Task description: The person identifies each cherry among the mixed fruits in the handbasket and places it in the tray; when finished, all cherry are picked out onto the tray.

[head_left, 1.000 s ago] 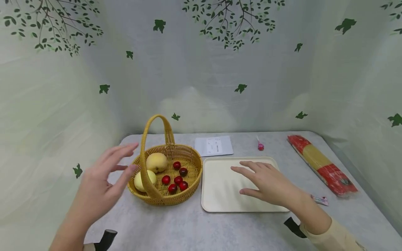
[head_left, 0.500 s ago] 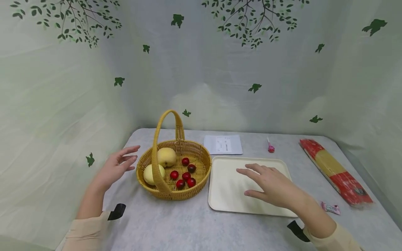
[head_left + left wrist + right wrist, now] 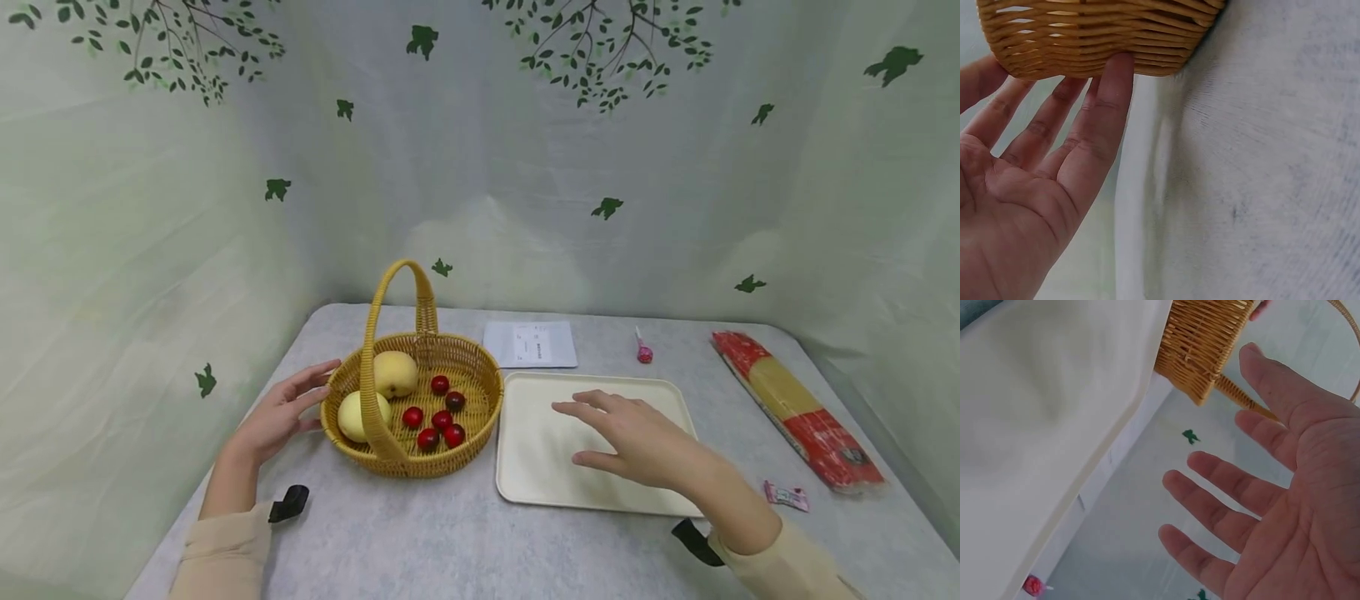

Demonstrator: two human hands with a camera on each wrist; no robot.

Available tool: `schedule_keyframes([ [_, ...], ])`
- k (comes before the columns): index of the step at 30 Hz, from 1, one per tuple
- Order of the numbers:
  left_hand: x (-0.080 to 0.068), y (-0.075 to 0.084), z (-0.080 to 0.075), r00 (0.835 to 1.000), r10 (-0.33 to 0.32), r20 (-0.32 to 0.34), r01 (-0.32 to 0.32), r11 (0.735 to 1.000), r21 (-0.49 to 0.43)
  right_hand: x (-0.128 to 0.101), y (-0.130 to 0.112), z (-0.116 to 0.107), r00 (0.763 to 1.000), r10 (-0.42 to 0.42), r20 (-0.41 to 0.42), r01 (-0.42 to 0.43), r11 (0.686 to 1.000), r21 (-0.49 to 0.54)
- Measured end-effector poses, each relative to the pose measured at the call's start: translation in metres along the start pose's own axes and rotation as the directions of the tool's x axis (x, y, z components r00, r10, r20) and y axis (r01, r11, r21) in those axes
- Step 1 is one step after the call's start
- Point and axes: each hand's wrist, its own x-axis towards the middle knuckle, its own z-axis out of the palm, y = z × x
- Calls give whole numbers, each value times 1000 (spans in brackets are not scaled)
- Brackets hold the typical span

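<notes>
wicker basket (image 3: 420, 400) of pears and cherries sitting left of the cream tray (image 3: 540, 467), my left hand (image 3: 281, 412) flat, fingertips touching its side, my right hand (image 3: 637, 437) spread loose over the tray, holding nothing

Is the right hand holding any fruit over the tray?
No, the right hand hovers open and empty above the cream tray; the fruit lies in the wicker basket.

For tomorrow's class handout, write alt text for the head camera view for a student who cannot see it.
A person's left hand touches a wicker basket of fruit while the open right hand hovers over an empty cream tray beside it. A spaghetti packet lies at the far right of the grey table.
</notes>
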Motion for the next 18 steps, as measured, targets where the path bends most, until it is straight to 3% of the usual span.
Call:
schedule_keyframes([
  [7, -2, -5, -2, 999, 29, 28, -27, 998, -58, 32, -3, -4, 997, -70, 24, 67, 993, 99],
  [13, -3, -6, -4, 997, 39, 60, -32, 994, -101, 77, -17, -12, 987, -122, 107, 95, 969, 226],
  [18, 1, -7, -2, 994, 50, 97, -37, 990, -133, 120, -27, -13, 972, -188, 138, 145, 950, 276],
])
